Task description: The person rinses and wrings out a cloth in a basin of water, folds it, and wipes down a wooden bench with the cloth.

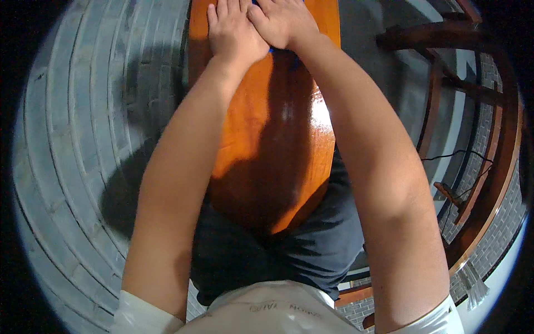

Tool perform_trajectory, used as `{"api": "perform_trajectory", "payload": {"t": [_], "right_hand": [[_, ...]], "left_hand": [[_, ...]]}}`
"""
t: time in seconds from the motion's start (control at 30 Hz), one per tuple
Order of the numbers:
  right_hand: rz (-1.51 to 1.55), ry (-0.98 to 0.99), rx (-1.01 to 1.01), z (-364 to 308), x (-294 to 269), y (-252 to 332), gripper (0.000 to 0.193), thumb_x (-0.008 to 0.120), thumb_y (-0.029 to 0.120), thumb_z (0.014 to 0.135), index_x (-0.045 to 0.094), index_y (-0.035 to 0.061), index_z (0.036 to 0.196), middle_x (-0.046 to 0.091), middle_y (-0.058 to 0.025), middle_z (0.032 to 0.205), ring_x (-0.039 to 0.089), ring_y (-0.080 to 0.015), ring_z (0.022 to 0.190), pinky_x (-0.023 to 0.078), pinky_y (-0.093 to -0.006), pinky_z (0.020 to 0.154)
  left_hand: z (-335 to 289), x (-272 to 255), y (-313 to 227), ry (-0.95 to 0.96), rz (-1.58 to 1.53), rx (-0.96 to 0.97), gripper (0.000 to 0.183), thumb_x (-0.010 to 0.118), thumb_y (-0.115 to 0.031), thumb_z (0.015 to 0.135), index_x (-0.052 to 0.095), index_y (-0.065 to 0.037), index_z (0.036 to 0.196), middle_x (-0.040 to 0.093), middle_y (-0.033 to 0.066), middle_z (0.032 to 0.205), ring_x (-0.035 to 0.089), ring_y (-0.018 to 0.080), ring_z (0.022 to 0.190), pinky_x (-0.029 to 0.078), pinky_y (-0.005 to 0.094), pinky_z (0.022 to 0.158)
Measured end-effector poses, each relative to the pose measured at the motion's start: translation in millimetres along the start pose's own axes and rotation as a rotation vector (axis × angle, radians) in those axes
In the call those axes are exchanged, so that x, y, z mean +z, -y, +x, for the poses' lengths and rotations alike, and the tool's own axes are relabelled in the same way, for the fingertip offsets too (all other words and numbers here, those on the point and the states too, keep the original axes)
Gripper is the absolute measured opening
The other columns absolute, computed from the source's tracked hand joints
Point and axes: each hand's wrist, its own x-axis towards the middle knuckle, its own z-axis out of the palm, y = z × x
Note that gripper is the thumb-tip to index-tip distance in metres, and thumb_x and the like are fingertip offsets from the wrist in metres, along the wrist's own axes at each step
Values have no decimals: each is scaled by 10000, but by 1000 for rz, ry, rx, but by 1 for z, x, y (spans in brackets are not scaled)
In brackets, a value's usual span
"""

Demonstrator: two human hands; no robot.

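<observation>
Both my hands lie palm down, side by side, at the far end of the orange-brown varnished wooden bench [250,128] I sit astride. The fingers of my left hand [236,28] are stretched out and a little apart, with the tips cut off by the upper edge. Beside it, my right hand [286,23] rests flat, its thumb side touching or overlapping the left hand. Slivers of something blue [272,50] show under and between the hands; the rest is covered, so I cannot tell what it is.
Grey paving bricks [83,139] cover the floor at the left. Dark wooden furniture with a curved rail [489,195] stands at the right, with a thin black cable [459,152] by it. A bundle of pale bristles [473,286] lies at the lower right.
</observation>
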Motion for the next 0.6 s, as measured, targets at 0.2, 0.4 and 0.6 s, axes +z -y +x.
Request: {"api": "perform_trajectory", "payload": {"t": [0.2, 0.4, 0.6], "right_hand": [[-59, -1, -22, 30, 11, -22, 558, 237, 376, 840, 328, 29, 1268, 276, -175, 1332, 227, -335, 1237, 161, -387, 1019], [-99, 48, 40, 60, 16, -32, 563, 201, 375, 851, 299, 31, 1285, 247, -160, 1351, 195, -316, 1255, 134, -370, 1029], [-109, 93, 35, 81, 14, -33, 574, 181, 375, 857, 268, 15, 1295, 215, -162, 1363, 161, -302, 1271, 114, -352, 1036]], "left_hand": [[30, 11, 2, 86, 89, 2, 694, 431, -371, 763, 215, 11, 1301, 187, 182, 1365, 153, 298, 1272, 94, 417, 1031], [60, 24, 12, 29, 41, 27, 672, 421, -351, 765, 234, 23, 1292, 205, 192, 1356, 168, 301, 1267, 93, 413, 1033], [81, 19, 20, 94, -4, 3, 646, 397, -318, 786, 205, 14, 1306, 185, 183, 1366, 140, 286, 1280, 81, 398, 1039]]}}
